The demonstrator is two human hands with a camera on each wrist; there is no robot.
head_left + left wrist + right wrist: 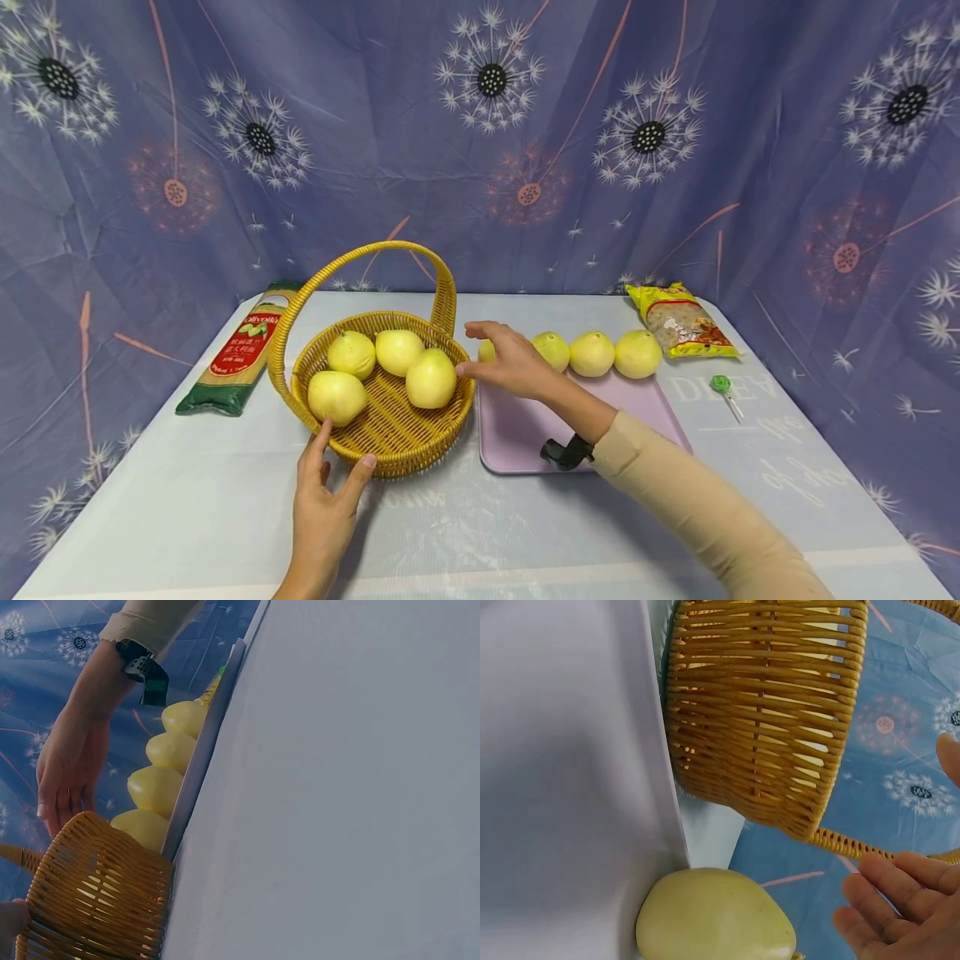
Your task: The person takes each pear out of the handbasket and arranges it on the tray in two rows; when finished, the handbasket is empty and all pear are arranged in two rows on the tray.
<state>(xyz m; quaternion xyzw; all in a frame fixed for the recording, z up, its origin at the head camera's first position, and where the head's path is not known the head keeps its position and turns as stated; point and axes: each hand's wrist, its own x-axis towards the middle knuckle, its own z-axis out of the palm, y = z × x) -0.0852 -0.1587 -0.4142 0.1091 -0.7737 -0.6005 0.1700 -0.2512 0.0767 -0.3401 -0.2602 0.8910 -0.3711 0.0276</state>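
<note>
Beside the right hand [512, 360] stands a basket [390, 425].

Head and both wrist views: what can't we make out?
Leftmost fruit on the tray, head view: mostly hidden behind the right hand.
Basket fruits, left wrist view: mostly hidden by the basket wall.
Left hand, left wrist view: nearly all cut off by the left edge.
Small print on the red-and-green pack, head view: too small to read.
</note>
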